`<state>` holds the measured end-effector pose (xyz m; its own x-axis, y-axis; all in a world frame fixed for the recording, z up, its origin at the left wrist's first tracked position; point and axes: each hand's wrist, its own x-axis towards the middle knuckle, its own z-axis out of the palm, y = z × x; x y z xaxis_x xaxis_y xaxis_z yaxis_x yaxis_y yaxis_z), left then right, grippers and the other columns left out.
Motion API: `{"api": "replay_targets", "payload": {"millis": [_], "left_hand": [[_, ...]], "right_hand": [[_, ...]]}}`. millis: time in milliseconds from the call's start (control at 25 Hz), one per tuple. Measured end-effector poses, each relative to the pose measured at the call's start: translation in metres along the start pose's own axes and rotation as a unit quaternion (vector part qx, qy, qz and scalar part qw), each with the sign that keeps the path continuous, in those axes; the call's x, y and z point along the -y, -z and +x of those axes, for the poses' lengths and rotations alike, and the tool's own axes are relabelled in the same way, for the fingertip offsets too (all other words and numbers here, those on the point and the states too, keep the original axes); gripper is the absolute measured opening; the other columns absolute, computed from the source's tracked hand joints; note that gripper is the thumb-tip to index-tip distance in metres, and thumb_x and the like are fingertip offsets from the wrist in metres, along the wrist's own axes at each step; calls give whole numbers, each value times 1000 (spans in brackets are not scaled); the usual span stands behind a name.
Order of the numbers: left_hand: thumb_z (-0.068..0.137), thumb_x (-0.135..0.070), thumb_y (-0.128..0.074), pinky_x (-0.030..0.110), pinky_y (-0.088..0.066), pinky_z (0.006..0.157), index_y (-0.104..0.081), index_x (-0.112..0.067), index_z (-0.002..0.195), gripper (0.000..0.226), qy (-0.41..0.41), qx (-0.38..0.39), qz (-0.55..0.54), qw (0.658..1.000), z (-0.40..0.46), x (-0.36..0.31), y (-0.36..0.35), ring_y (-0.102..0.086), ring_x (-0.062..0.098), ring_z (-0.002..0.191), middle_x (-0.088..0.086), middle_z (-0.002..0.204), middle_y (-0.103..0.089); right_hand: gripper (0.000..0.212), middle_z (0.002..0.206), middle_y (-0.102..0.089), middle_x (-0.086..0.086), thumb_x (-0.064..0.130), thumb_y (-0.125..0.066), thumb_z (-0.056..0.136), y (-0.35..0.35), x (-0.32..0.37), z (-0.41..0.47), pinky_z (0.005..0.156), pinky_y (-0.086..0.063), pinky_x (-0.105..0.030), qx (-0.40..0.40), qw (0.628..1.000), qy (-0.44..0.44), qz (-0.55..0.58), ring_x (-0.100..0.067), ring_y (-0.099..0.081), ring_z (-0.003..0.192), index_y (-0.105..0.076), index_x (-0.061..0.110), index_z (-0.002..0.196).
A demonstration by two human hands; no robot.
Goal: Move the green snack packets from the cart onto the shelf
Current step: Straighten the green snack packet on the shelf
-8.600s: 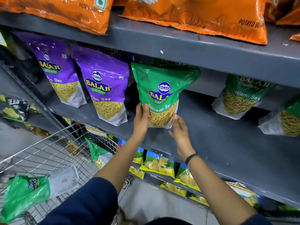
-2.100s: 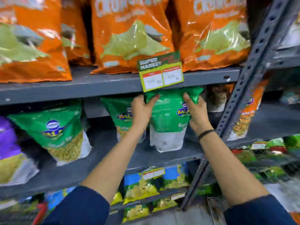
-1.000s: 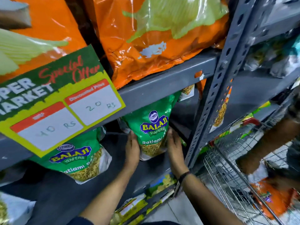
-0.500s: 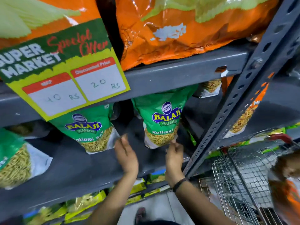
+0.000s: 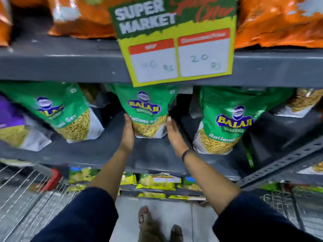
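Three green Balaji snack packets stand in a row on the grey shelf (image 5: 153, 154). The middle green packet (image 5: 145, 109) stands upright between my two hands. My left hand (image 5: 128, 133) lies flat against its lower left side. My right hand (image 5: 174, 135) touches its lower right edge with the fingertips. Another green packet (image 5: 57, 109) leans to the left of it, and a third green packet (image 5: 232, 119) stands to the right. The wire cart (image 5: 22, 198) shows at the lower left; no packet is visible in it.
A yellow and green price sign (image 5: 174, 49) hangs from the upper shelf edge, over the middle packet's top. Orange bags (image 5: 279, 20) fill the upper shelf. A purple packet (image 5: 8, 112) is at far left. A slotted post (image 5: 279, 165) slants at right. Yellow packets (image 5: 157, 182) fill the lower shelf.
Half a second ago my hands hung free below the right-hand green packet. They now sit on either side of the middle packet, and the view has swung left.
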<state>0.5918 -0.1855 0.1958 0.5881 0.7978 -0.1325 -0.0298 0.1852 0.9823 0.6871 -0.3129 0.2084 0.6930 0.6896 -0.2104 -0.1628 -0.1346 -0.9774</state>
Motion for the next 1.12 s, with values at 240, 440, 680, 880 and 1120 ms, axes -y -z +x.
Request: {"api": "replay_targets", "payload": {"millis": [240,440,680,880,1120], "left_hand": [[92,-56,-15,32,-35,101,-48,-40,120,46,55,-77,83,992,-37,18,20,-45,12,122,-4,131,-51],[96,-41,-25,30,-37,102,-52,-38,113,32,-9,-82,62,995,-53,14,30,-48,8,117,-6,128,-53],[96,-11,-35,25,-36,82,-43,5,115,26,-97,-360,40,927,-63,16,133,-44,24,92,6,95,-47],[97,-16,-35,25,-34,96,-43,8,122,36,-91,-275,47,956,-5,-13,221,-47,26,117,28,129,-48],[95,-47,-24,41,-30,115,-44,-16,131,52,26,-28,-6,999,39,-31,252,-44,20,129,10,143,-44]], "right_hand": [[36,135,-52,-8,34,-30,97,-38,-34,-37,107,-34,-30,-53,996,33,69,-17,-45,126,-47,18,124],[36,125,-52,-10,26,-32,98,-57,-31,-43,108,-36,-40,-228,971,49,46,-20,-48,116,-48,2,119],[31,74,-58,-3,34,-34,95,-166,-62,-98,72,-44,-35,-206,974,90,-9,-18,-54,71,-53,25,72],[33,124,-57,-11,29,-34,98,-251,-18,-19,102,-35,-29,-129,989,63,22,-14,-49,115,-54,11,117],[51,149,-36,-9,41,-24,97,-270,-7,20,101,-21,-20,-65,997,-12,-34,-16,-31,136,-35,13,138]]}}
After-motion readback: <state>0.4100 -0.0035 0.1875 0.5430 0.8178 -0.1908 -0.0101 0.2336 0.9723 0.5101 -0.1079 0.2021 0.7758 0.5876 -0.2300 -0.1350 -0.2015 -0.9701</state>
